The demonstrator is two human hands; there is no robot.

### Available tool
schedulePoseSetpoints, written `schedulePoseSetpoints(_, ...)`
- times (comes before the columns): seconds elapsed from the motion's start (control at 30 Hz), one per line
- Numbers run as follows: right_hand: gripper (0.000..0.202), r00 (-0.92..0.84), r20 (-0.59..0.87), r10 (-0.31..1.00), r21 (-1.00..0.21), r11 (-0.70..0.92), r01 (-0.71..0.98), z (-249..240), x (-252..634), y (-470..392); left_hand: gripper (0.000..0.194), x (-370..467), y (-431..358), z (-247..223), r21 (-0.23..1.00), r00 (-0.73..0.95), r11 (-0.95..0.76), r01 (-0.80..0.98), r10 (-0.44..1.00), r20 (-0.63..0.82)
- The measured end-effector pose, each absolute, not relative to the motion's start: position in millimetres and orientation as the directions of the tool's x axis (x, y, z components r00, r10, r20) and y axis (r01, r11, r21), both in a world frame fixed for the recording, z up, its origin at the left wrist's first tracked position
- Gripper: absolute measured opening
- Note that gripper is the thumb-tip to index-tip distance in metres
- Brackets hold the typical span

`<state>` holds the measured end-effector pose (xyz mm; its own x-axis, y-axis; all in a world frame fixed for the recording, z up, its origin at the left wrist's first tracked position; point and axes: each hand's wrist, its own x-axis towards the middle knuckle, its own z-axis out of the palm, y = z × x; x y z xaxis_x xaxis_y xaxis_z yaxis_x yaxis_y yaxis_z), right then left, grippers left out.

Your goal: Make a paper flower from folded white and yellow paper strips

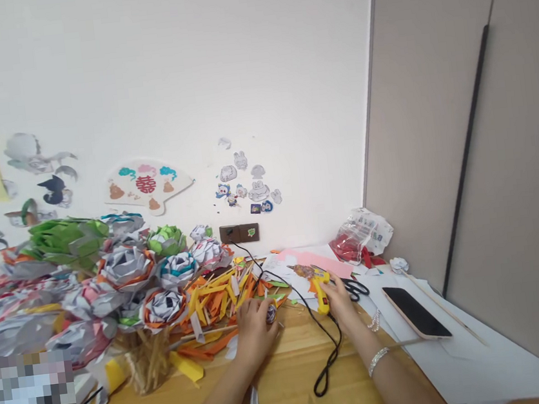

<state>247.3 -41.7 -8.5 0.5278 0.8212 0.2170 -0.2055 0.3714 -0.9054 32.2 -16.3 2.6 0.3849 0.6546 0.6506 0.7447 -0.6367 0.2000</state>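
My right hand (pixel 337 298) is wrapped around a yellow hot glue gun (pixel 321 287), its nozzle pointing to the left. A black cord (pixel 333 357) runs from the glue gun, loops on the table and leads up to a wall socket (pixel 239 233). Over the wooden table, my left hand (pixel 256 325) is closed on a small rolled paper flower (pixel 271 312), whose white and dark edges show between thumb and fingers. Strips of orange and yellow paper (pixel 217 299) lie just beyond that hand. Black-handled scissors (pixel 356 288) rest behind my right wrist.
A large bunch of folded paper flowers (pixel 129 270) stands on the left. To the right, a phone (pixel 417 312) and a thin stick with a paper flower (pixel 400 265) lie on white sheets (pixel 493 371). A plastic bag (pixel 361 237) sits against the wall.
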Motion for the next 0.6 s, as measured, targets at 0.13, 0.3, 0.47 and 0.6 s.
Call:
schedulePoseSetpoints(0.13,0.065,0.535,0.163,0.829,-0.969,0.237,-0.073,-20.0,243.5,-35.1,0.029,33.3,-16.2,0.4,0.236,0.364,-0.61,0.756,0.693,0.623)
schedulePoseSetpoints(0.3,0.055,0.56,0.22,0.799,-0.97,0.12,0.21,-33.9,243.4,-27.3,0.031,34.5,-12.6,-4.3,0.293,0.301,-0.554,0.779,0.741,0.601)
schedulePoseSetpoints(0.47,0.046,0.431,0.427,0.795,-0.746,0.039,0.665,-20.6,237.4,-41.6,0.031,36.3,-10.4,-8.2,0.294,0.243,-0.519,0.802,0.734,0.634)
schedulePoseSetpoints(0.6,0.037,0.311,0.505,0.805,-0.33,-0.153,0.932,-5.9,224.7,-52.8,0.029,39.0,-11.8,-8.5,0.283,0.278,-0.53,0.799,0.744,0.608)
